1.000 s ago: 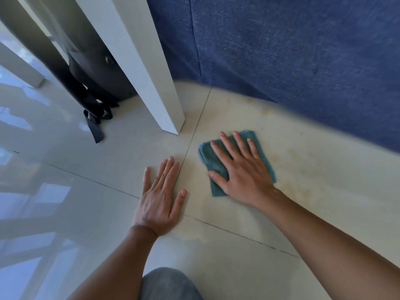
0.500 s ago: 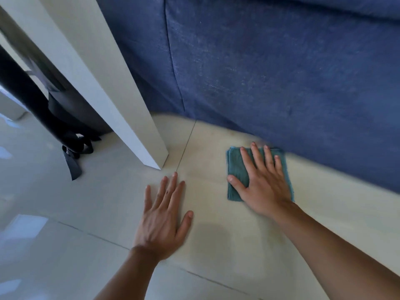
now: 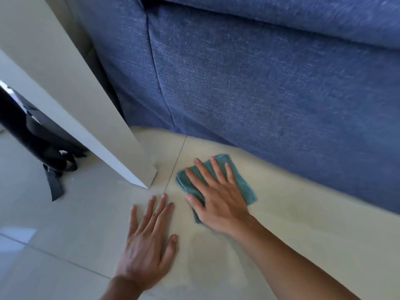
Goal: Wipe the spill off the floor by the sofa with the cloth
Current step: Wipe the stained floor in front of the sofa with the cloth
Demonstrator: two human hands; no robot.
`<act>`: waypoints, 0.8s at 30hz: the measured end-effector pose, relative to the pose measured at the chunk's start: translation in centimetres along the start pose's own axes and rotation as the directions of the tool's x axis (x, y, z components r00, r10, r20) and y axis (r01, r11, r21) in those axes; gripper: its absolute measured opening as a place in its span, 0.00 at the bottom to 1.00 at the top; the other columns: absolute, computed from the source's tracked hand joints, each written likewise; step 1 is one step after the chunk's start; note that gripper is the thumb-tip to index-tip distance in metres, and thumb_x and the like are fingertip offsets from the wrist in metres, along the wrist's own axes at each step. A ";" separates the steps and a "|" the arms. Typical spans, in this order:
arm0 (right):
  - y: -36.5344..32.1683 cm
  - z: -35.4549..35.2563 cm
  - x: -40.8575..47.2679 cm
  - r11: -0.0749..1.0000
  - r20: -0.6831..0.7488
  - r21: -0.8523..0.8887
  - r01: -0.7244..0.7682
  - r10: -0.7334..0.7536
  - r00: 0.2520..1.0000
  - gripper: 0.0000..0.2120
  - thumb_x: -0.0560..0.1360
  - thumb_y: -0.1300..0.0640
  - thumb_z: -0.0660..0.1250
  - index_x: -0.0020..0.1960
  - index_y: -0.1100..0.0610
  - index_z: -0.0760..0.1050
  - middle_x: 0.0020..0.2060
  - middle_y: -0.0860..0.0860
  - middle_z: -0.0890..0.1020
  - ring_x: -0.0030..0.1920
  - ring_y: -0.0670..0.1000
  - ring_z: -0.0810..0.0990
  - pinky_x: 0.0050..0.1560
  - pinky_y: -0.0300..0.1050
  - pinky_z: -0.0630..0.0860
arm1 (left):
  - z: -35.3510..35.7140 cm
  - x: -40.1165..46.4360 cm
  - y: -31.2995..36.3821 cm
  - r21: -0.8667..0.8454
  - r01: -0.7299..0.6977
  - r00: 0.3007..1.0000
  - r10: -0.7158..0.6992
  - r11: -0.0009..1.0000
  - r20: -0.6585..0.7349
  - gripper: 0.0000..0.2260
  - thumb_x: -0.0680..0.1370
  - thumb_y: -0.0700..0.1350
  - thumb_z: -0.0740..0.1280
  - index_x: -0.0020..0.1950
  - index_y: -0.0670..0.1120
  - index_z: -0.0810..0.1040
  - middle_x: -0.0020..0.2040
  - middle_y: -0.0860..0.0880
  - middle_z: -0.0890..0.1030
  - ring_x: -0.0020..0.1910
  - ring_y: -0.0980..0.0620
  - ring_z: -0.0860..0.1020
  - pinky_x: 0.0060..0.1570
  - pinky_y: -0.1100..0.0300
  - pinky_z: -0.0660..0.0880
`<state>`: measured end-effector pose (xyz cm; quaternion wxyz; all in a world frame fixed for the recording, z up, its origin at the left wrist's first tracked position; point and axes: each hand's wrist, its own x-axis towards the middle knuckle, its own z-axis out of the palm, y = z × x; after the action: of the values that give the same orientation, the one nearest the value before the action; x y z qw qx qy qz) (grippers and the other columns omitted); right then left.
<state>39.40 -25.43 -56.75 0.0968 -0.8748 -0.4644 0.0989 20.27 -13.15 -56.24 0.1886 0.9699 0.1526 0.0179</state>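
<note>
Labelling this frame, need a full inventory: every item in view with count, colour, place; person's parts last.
sofa: 1, blue fabric, top and right, base meets the floor
furniture leg: 1, white, slanting in from the left, foot on the floor left of the cloth
bag with straps: 1, black, far left behind the leg
floor: 1, pale glossy tile, grout lines
cloth: 1, teal, folded, on the floor by the sofa
left hand: 1, flat on the tile
right hand: 1, pressed flat on the cloth
</note>
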 end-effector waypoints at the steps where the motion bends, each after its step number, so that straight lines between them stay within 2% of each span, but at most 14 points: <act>1: 0.8 0.1 -1.5 1.000 -0.002 -0.017 -0.023 0.023 1.000 0.31 0.82 0.34 0.48 0.83 0.41 0.54 0.85 0.45 0.53 0.84 0.57 0.45 0.81 0.64 0.40 | 0.0 0.0 0.0 -0.010 -0.001 1.000 0.001 1.000 -0.002 0.30 0.78 0.55 0.56 0.78 0.44 0.64 0.81 0.48 0.59 0.80 0.44 0.54 0.76 0.39 0.47; 6: 6.7 -1.6 -3.7 0.949 0.001 -0.133 -0.285 0.288 0.958 0.36 0.78 0.32 0.41 0.84 0.42 0.47 0.85 0.48 0.47 0.84 0.59 0.45 0.81 0.64 0.42 | 0.1 -0.3 0.3 -0.020 0.094 0.994 -0.095 0.995 -0.060 0.30 0.78 0.56 0.54 0.79 0.46 0.61 0.81 0.50 0.56 0.81 0.48 0.50 0.77 0.40 0.41; 8: 7.7 -1.9 -2.9 0.935 -0.006 -0.163 -0.315 0.319 0.948 0.37 0.78 0.32 0.38 0.84 0.43 0.44 0.85 0.48 0.46 0.83 0.58 0.45 0.81 0.64 0.42 | 0.0 -0.3 0.3 -0.022 0.163 0.983 -0.164 0.986 -0.079 0.31 0.78 0.56 0.54 0.79 0.47 0.60 0.82 0.50 0.54 0.81 0.49 0.47 0.77 0.39 0.40; 12: 7.7 -2.1 -1.0 0.945 0.012 -0.178 -0.274 0.280 0.960 0.36 0.78 0.33 0.36 0.84 0.43 0.43 0.85 0.48 0.46 0.83 0.58 0.46 0.81 0.63 0.42 | 0.2 -0.4 0.3 -0.042 0.141 0.988 -0.143 0.989 -0.051 0.32 0.77 0.57 0.54 0.80 0.47 0.57 0.82 0.52 0.51 0.81 0.49 0.45 0.76 0.35 0.44; 17: 4.7 -2.4 3.9 0.981 0.078 -0.138 -0.138 0.150 0.986 0.37 0.77 0.33 0.36 0.84 0.42 0.42 0.85 0.47 0.44 0.84 0.58 0.41 0.81 0.63 0.40 | 0.1 -0.3 0.0 -0.108 0.110 0.991 -0.118 0.988 -0.064 0.34 0.78 0.57 0.54 0.81 0.45 0.53 0.82 0.50 0.51 0.81 0.50 0.45 0.76 0.36 0.41; 19: 2.2 -1.8 5.7 0.991 0.085 -0.121 -0.053 0.064 0.994 0.36 0.77 0.33 0.38 0.84 0.42 0.44 0.85 0.47 0.45 0.84 0.58 0.39 0.81 0.64 0.38 | 0.1 -0.3 -0.1 -0.132 0.107 0.989 -0.119 0.986 -0.083 0.34 0.78 0.57 0.54 0.81 0.43 0.54 0.82 0.48 0.52 0.81 0.50 0.46 0.76 0.37 0.41; 24: -3.0 -0.3 5.6 0.990 0.092 -0.088 0.109 -0.101 0.991 0.33 0.81 0.35 0.46 0.84 0.43 0.49 0.85 0.48 0.50 0.84 0.60 0.43 0.81 0.65 0.39 | 0.2 -0.2 -0.2 -0.150 0.133 0.984 -0.148 0.980 -0.096 0.34 0.78 0.56 0.53 0.80 0.41 0.54 0.82 0.46 0.53 0.81 0.50 0.46 0.77 0.38 0.42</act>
<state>40.20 -19.14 -56.16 0.0410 -0.8475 -0.5177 0.1099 19.99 -13.13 -56.52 0.2501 0.9383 0.2290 0.0673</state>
